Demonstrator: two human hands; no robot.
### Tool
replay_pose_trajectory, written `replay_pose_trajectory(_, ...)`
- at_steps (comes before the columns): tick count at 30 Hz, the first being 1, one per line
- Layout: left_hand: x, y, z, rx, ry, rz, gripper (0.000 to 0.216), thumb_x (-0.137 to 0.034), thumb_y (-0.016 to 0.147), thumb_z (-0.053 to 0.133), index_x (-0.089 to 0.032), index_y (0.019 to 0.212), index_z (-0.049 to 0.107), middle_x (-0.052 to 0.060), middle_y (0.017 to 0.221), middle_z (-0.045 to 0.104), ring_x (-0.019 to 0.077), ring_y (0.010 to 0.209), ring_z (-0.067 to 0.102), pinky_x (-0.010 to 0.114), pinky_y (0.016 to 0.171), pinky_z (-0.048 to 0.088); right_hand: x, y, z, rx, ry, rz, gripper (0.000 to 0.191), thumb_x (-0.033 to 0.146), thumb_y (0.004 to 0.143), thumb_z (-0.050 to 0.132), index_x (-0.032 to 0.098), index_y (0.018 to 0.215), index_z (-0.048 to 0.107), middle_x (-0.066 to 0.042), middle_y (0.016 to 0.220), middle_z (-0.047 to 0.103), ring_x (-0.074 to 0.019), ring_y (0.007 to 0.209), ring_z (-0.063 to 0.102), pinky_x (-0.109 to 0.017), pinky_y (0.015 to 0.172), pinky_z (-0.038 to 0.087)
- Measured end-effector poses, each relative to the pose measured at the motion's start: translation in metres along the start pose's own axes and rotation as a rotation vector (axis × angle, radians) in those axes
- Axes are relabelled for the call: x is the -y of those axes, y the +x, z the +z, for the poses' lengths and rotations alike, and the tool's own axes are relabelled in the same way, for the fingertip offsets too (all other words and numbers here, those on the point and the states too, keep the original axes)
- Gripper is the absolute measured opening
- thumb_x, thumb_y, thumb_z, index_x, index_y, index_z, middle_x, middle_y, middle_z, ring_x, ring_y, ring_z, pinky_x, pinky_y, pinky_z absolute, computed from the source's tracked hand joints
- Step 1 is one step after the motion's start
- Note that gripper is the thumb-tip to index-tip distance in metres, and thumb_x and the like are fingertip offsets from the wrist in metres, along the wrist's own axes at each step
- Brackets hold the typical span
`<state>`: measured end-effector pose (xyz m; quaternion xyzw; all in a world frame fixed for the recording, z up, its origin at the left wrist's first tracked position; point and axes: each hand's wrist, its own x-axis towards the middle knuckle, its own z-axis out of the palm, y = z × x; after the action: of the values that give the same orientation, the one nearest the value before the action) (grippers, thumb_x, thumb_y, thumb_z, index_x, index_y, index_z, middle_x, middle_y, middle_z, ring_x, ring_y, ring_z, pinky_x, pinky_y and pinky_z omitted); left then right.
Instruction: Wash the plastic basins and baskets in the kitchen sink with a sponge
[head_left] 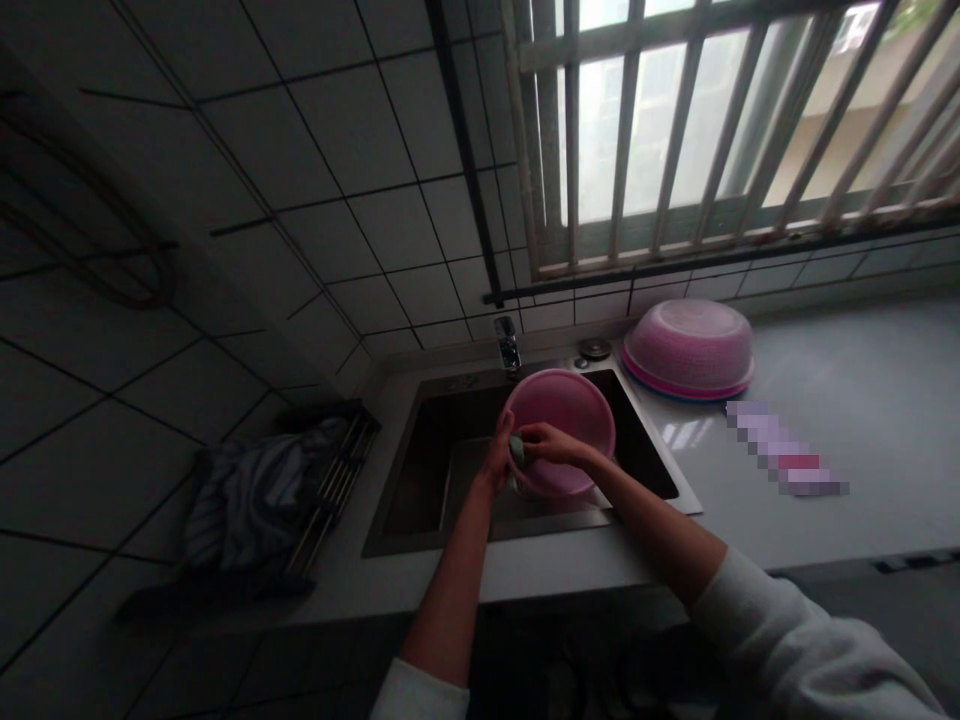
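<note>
"Pink basin (577,412): where is it?"

"In the sink (551,523), the left hand (496,456) grasping its rim, the right hand (553,443) pinching a green pad (517,450) there."

"How far along?"

"Midway, I'd guess; what's left uncovered, I can't tell. Beyond, an upturned pink bowl (688,345) rests on the counter (862,380)."

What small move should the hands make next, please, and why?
Probably the right hand should slide the small green item a little along the wall of the pink basin: its fingers already have that item at the basin's left side, and the left hand appears to steady the rim there.
</note>
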<state>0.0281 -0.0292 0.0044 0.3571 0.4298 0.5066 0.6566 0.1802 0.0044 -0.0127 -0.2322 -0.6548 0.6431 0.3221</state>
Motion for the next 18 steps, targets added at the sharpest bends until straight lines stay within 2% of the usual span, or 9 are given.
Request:
replay_pose_trajectory(2,-0.001,-0.001,0.004,-0.005,-0.01,-0.013,0.068,-0.066,0.085,0.074,-0.02,0.134,0.066,0.012,0.119,0.078,0.03,0.11,0.074,0.042,0.099,0.059,0.004,0.002,-0.003,-0.179,0.034,-0.034,0.031,0.043,0.079,0.071,0.017,0.095,0.067,-0.003,0.086,0.066,-0.0156,0.071,0.057,-0.025,0.064,0.047)
replay_pose_trajectory(5,-0.004,-0.003,0.011,0.06,-0.053,-0.02,0.062,-0.062,0.087,0.075,-0.023,0.134,0.069,0.012,0.131,0.075,0.0328,0.125,0.068,0.047,0.112,0.053,0.012,0.004,-0.012,-0.515,0.052,-0.11,0.029,0.045,0.082,0.066,0.019,0.096,0.065,-0.005,0.091,0.068,-0.0178,0.076,0.059,-0.026,0.067,0.05)
replay_pose_trajectory(7,-0.005,-0.004,0.013,0.088,-0.064,-0.029,0.061,-0.062,0.087,0.075,-0.022,0.132,0.07,0.012,0.133,0.074,0.0346,0.131,0.065,0.05,0.116,0.05,0.016,0.004,-0.016,-0.571,0.004,-0.138,0.028,0.044,0.083,0.064,0.02,0.098,0.065,-0.007,0.096,0.069,-0.0192,0.081,0.06,-0.027,0.07,0.051)
replay_pose_trajectory(9,-0.005,-0.004,0.011,0.061,-0.045,-0.011,0.062,-0.062,0.084,0.078,-0.02,0.129,0.071,0.012,0.132,0.074,0.0358,0.135,0.062,0.052,0.118,0.047,0.016,0.002,-0.015,-0.424,-0.074,-0.132,0.026,0.041,0.083,0.064,0.019,0.097,0.066,-0.007,0.095,0.07,-0.019,0.081,0.06,-0.027,0.07,0.051)
replay_pose_trajectory(12,-0.004,-0.003,0.005,-0.063,0.033,0.093,0.063,-0.064,0.082,0.079,-0.021,0.128,0.072,0.01,0.138,0.071,0.0343,0.143,0.054,0.052,0.123,0.04,0.007,-0.003,-0.014,0.008,-0.239,0.0,0.015,0.031,0.078,0.068,0.016,0.084,0.068,-0.003,0.08,0.068,-0.0145,0.067,0.057,-0.024,0.061,0.045)
replay_pose_trajectory(14,-0.003,-0.001,0.001,-0.143,0.09,0.161,0.063,-0.064,0.082,0.078,-0.023,0.129,0.071,0.009,0.147,0.066,0.0324,0.149,0.048,0.049,0.127,0.033,0.0,-0.006,-0.015,0.208,-0.366,0.13,0.007,0.022,0.072,0.07,0.016,0.072,0.065,0.002,0.065,0.061,-0.0103,0.055,0.05,-0.021,0.053,0.038)
replay_pose_trajectory(16,-0.003,0.001,0.0,-0.187,0.126,0.185,0.062,-0.063,0.082,0.079,-0.024,0.129,0.071,0.008,0.152,0.061,0.0316,0.151,0.045,0.047,0.129,0.029,-0.006,-0.008,-0.015,0.28,-0.431,0.207,0.007,0.018,0.068,0.069,0.017,0.066,0.062,0.005,0.058,0.055,-0.0078,0.051,0.044,-0.019,0.05,0.033)
replay_pose_trajectory(18,-0.003,0.002,0.0,-0.191,0.137,0.171,0.06,-0.062,0.081,0.08,-0.024,0.127,0.072,0.007,0.151,0.063,0.0319,0.151,0.045,0.047,0.13,0.028,-0.008,-0.007,-0.013,0.251,-0.372,0.18,0.007,0.02,0.069,0.069,0.017,0.069,0.063,0.005,0.061,0.057,-0.0084,0.053,0.046,-0.019,0.052,0.035)
